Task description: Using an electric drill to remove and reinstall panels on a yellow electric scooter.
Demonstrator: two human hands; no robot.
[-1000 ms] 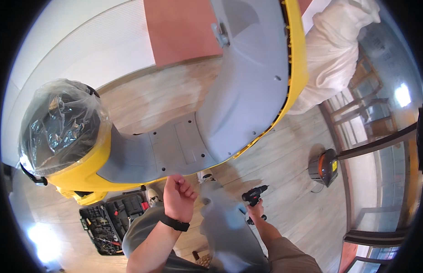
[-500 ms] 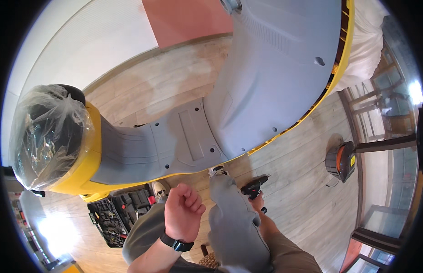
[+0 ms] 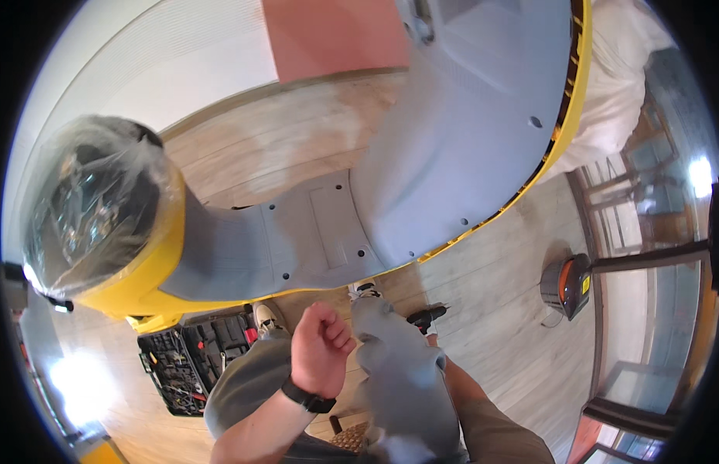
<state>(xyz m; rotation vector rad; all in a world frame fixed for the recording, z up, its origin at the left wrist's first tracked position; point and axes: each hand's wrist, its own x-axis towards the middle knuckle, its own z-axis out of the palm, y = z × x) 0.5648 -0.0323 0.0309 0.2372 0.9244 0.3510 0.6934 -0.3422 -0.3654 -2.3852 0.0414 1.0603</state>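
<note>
A yellow scooter with grey plastic panels stands across my view, its seat wrapped in clear film. Dark screw holes dot the footboard. My left hand, with a black watch on the wrist, hangs in front of the footboard's near edge, fingers curled closed. Whatever may be inside them is hidden. Low beside my knee, my right hand grips a black cordless drill. The knee covers most of that hand and the drill's lower part.
An open black tool case lies on the floor at the left, below the scooter. A dark bin-like object with an orange top stands on the right, near glass-fronted cabinets. White cloth or sheeting hangs behind the scooter's front.
The view has shifted slightly. My left hand has moved a little to the right, still closed. The drill and right hand have slipped further behind my knee.
</note>
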